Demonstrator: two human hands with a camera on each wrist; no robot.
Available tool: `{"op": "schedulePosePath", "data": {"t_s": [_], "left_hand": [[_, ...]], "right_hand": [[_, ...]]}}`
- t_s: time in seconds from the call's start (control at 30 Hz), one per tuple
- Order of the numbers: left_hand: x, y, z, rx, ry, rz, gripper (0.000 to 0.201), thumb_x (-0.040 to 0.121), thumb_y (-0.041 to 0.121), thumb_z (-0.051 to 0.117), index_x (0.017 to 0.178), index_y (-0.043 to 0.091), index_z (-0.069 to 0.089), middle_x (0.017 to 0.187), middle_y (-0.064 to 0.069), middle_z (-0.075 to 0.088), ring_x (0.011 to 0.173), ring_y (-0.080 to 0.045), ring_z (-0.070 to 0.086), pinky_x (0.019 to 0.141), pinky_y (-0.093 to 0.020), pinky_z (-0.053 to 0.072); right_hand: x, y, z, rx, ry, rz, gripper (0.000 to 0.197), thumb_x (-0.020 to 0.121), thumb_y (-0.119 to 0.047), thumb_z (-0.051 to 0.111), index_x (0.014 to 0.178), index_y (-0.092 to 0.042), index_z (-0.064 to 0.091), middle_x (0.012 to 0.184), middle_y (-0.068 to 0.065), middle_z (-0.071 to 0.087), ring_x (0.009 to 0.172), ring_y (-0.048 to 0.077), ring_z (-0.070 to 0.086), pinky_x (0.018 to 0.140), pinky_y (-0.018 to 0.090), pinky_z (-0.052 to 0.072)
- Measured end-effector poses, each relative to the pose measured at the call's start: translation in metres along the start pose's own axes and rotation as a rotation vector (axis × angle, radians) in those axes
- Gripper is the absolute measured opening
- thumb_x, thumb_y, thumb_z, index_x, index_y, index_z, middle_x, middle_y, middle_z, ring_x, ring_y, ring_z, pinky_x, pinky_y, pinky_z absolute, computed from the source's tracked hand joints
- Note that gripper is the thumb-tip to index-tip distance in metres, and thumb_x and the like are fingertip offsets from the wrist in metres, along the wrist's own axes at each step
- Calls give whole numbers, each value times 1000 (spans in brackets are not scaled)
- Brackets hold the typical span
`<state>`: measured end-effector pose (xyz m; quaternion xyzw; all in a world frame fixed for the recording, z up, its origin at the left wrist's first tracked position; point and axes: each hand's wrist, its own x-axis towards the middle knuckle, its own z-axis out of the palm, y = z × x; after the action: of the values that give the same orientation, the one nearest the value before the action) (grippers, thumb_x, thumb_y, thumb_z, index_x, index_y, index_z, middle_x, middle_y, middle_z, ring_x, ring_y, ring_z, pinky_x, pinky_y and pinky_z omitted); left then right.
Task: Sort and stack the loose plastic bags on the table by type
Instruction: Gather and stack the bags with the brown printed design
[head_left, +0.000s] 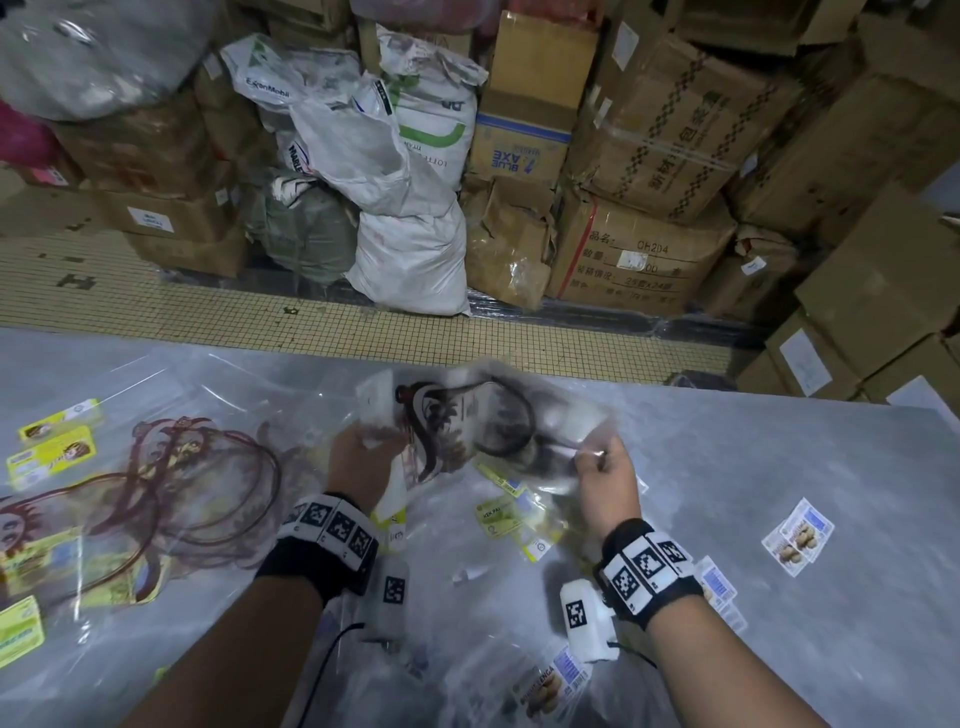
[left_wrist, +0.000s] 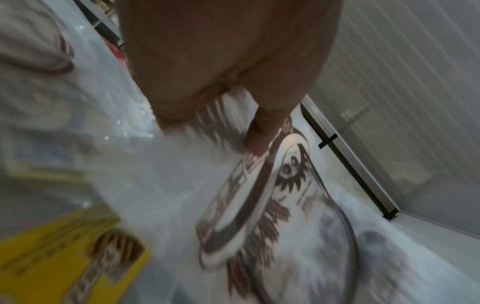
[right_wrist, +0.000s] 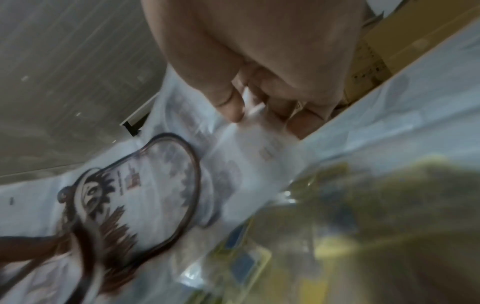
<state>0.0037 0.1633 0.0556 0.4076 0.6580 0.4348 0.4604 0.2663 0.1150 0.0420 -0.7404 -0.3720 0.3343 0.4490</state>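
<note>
A clear plastic bag with a dark brown sun-face print hangs above the grey table, stretched between both hands. My left hand grips its left side and my right hand pinches its right edge. The left wrist view shows the same bag's print under my left hand. In the right wrist view my right hand pinches the bag between thumb and fingers. A pile of similar brown-printed bags lies flat at the left. Bags with yellow-green labels lie under my hands.
Small bags with cookie pictures and blue barcodes lie at the right, more near the front edge. Yellow-labelled bags sit at the far left. Beyond the table are a tiled floor, white sacks and stacked cardboard boxes.
</note>
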Motion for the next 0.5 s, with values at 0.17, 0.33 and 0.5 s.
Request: {"op": "schedulePosePath", "data": {"t_s": [0.17, 0.33, 0.5], "left_hand": [[5, 13, -28, 154, -181, 8, 20, 80, 4, 73, 65, 12, 65, 61, 3, 67, 69, -22, 62, 65, -26, 48], [-4, -11, -37, 263, -402, -211, 10, 80, 7, 75, 75, 12, 69, 78, -10, 73, 74, -27, 66, 76, -37, 56], [-17, -47, -40, 241, -430, -335, 8, 81, 5, 74, 88, 6, 70, 82, -14, 73, 82, -34, 67, 88, -49, 53]], "right_hand": [[6, -2, -29, -24, -134, 6, 3, 90, 0, 47, 88, -1, 49, 67, 7, 47, 56, 17, 41, 47, 24, 35], [2, 30, -37, 21, -309, 265, 22, 83, 13, 48, 83, -3, 63, 79, 10, 65, 65, 20, 52, 57, 28, 42], [-11, 58, -29, 59, -264, 423, 39, 80, 24, 40, 65, -8, 56, 53, 3, 55, 60, 21, 47, 54, 26, 40]]}}
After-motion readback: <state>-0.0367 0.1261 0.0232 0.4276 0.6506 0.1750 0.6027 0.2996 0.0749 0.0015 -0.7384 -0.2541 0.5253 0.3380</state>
